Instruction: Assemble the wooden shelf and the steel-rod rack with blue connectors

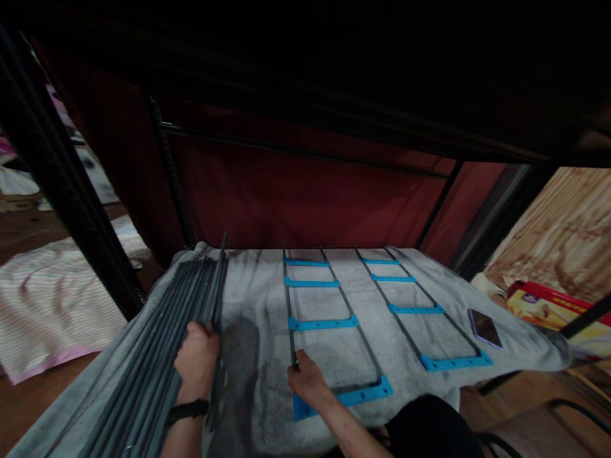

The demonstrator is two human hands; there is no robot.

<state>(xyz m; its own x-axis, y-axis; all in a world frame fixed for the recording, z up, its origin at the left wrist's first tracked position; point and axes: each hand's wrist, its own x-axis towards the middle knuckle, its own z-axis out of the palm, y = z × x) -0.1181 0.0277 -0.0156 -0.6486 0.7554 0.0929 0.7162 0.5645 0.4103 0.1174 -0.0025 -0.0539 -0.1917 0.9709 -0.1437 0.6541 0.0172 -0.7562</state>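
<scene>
My left hand (196,356), with a dark band on the wrist, is closed around a grey metal tube (221,267) at the right edge of a bundle. That tube tilts slightly up at its far end. Beneath and beside the hand lie several more long grey tubes (162,331), side by side. My right hand (308,380) is closed on the left side tube of a ladder-like frame (322,323), near its front corner. Blue plastic crosspieces join the frame's two grey side tubes. A second, similar frame (415,310) lies flat to the right, untouched.
A grey fleece cloth (258,305) covers the surface. Near its right edge lies a phone (485,328). Dark metal posts (81,203) and a low overhead structure enclose the space, with a red curtain (296,191) behind. A red and yellow package (548,312) stands at the right.
</scene>
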